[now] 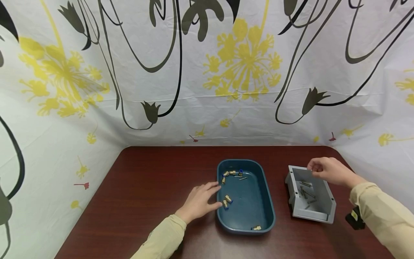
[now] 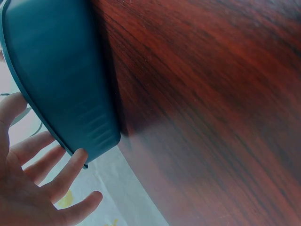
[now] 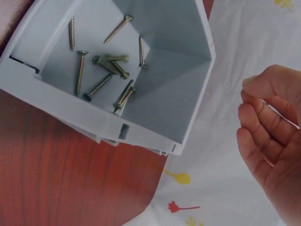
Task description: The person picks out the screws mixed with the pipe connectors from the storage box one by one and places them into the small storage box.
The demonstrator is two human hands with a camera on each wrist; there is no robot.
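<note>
My left hand (image 1: 202, 201), fingers spread, rests at the left rim of a dark blue tray (image 1: 270, 205); in the left wrist view fingertips (image 2: 81, 155) touch that rim. Inside the tray lie several brass fittings with blue ends (image 1: 228, 199) and a few screws (image 1: 243, 178) near its far end. My right hand (image 1: 333, 171) hovers over the far right edge of a grey bin (image 1: 292, 198). Its fingers are curled with the thumb against the index finger, and nothing shows between them. Several screws (image 3: 81, 73) lie loose on the bin's floor.
Both containers stand on a dark red-brown wooden table (image 1: 145, 194), the bin right of the tray with a gap between. A patterned white cloth (image 1: 194, 72) hangs behind and beside the table. A black wrist device (image 1: 355, 218) sits below the right sleeve.
</note>
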